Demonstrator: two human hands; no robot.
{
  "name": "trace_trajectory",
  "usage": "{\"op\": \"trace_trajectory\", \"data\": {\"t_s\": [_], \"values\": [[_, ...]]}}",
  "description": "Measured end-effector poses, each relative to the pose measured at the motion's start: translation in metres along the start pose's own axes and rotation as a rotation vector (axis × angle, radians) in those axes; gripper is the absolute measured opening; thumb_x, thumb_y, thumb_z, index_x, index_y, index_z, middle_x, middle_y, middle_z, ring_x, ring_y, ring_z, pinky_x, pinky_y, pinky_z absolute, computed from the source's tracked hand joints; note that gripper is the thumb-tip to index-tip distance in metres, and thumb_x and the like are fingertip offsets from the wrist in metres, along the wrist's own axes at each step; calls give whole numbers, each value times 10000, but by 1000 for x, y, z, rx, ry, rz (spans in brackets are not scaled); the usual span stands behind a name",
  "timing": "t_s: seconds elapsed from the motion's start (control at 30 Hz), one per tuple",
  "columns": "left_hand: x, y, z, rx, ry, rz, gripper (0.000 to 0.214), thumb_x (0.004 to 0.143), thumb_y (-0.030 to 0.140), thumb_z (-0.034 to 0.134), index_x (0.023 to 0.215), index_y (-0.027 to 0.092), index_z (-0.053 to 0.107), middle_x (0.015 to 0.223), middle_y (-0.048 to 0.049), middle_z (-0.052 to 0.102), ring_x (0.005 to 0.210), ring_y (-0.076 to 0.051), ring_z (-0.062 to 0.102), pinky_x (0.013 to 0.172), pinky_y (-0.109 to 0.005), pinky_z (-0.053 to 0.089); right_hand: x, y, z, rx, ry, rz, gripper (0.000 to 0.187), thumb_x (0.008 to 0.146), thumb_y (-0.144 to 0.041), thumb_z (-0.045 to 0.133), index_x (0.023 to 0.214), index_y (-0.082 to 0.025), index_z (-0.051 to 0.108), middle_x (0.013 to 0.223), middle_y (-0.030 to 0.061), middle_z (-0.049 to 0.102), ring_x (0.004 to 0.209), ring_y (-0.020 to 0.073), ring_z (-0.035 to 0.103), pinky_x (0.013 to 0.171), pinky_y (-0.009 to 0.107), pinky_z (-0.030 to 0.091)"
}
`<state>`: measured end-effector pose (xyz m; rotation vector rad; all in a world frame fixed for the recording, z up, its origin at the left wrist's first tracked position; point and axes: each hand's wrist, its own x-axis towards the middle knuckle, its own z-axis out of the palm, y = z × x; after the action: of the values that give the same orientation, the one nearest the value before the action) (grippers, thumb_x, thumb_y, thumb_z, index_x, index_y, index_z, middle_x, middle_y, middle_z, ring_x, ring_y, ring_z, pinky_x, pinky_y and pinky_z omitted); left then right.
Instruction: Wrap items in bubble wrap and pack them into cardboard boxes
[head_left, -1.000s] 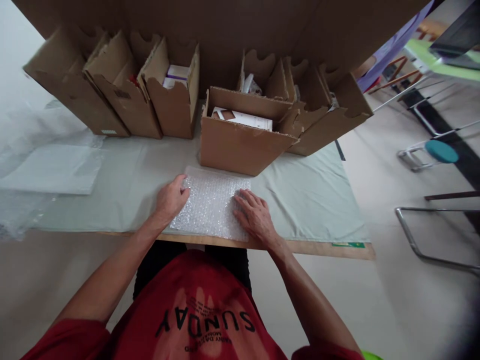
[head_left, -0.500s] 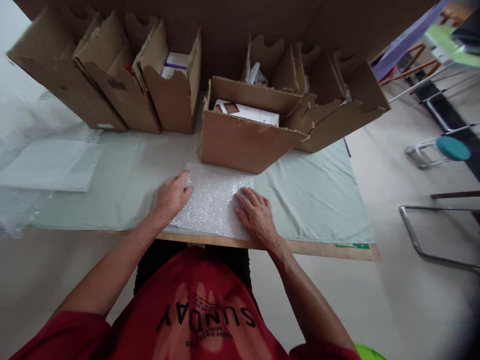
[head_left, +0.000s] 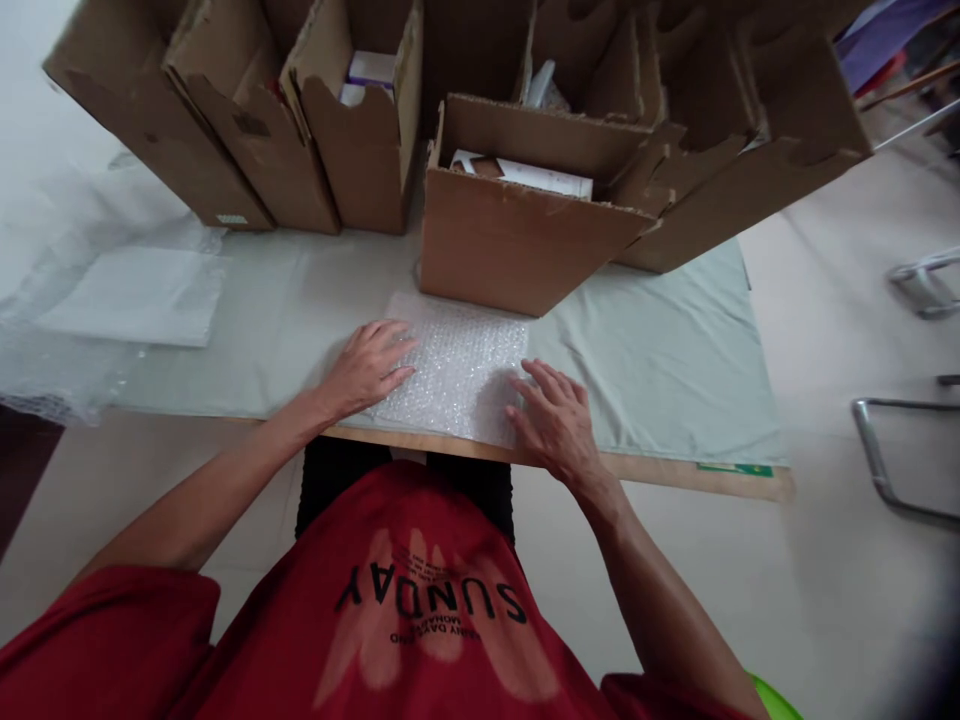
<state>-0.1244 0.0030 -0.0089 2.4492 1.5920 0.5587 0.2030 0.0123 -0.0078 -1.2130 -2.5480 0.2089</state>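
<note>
A sheet of bubble wrap [head_left: 461, 365] lies flat on the pale green cloth at the table's near edge. My left hand [head_left: 369, 367] rests on its left side with the fingers stretched out flat. My right hand [head_left: 553, 418] lies on its right edge, fingers spread and flat. Neither hand holds anything. Just behind the wrap stands an open cardboard box [head_left: 517, 235] with a white packet inside.
A row of open cardboard bins [head_left: 247, 130] lines the back of the table, some holding white packets. Clear plastic sheets [head_left: 131, 295] lie at the left. The wooden table edge [head_left: 660, 475] runs along the front. Metal chair frames [head_left: 892, 450] stand on the floor at the right.
The camera has tilted down and shifted left. My left hand's fingers have stretched out flat over the wrap. My right hand has slid slightly toward the sheet's right edge.
</note>
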Motion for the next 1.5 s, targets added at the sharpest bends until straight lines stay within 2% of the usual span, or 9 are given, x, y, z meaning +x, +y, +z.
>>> {"op": "trace_trajectory", "data": {"t_s": [0.1,0.23,0.47,0.77,0.9,1.0,1.17,1.33,1.5], "values": [[-16,12,-10,-98,31,104,306,964,338,583,1211,198,695,1301,-123,668,1254,-299,561,1061,-489,444,-23,-2,-15,43,-46,-74,353,981,-413,584,1264,-214,657,1440,142,606,1326,316,554,1052,488,428],[-27,31,-7,-161,-151,204,254,912,345,654,1111,201,717,1202,-107,700,1203,-279,587,1033,-439,458,-31,-8,-13,49,-185,-154,351,984,-370,582,1277,-189,651,1435,162,609,1251,306,606,997,481,473],[-21,40,2,-35,-240,143,292,821,355,720,1070,204,694,1171,-115,675,1117,-294,576,972,-438,439,-22,-3,-7,26,-166,-202,286,1013,-178,458,1139,-208,712,1365,108,675,1202,268,637,990,458,461],[-19,49,4,25,-230,69,187,881,287,618,1026,197,696,1109,-106,695,1055,-283,581,900,-412,440,-1,17,-2,268,-194,-45,293,999,-277,464,915,-208,736,1144,77,752,1038,248,667,923,429,480],[-7,47,5,23,-239,13,225,950,212,474,912,194,696,953,-90,720,960,-254,607,845,-385,448,-1,5,-20,364,-172,-26,338,989,-441,527,1158,-211,708,1254,100,718,1145,267,656,990,443,479],[4,47,1,20,-283,28,253,959,230,453,851,200,679,886,-82,712,906,-241,611,833,-373,454,3,-17,-26,269,-136,-14,644,881,-537,674,1422,-209,554,1392,141,644,1250,330,601,1028,497,460],[8,41,-19,11,-344,21,177,867,193,504,823,208,675,940,-80,715,943,-248,625,838,-376,458,16,-23,-12,290,-191,85,185,908,-260,587,1003,-205,736,1111,100,766,1030,286,689,924,437,502],[-12,22,-39,-304,-320,-258,169,828,297,541,801,220,689,833,-15,715,806,-191,636,758,-309,476,8,-4,-11,629,-209,256,235,907,-392,575,805,-216,691,763,11,713,711,182,640,663,295,482],[-19,16,-31,-528,-210,-485,283,819,428,556,847,196,717,785,-11,711,727,-168,616,675,-275,468,8,-3,-4,786,-136,411,247,847,-436,605,846,-197,670,708,3,660,647,156,584,619,277,456]]}}
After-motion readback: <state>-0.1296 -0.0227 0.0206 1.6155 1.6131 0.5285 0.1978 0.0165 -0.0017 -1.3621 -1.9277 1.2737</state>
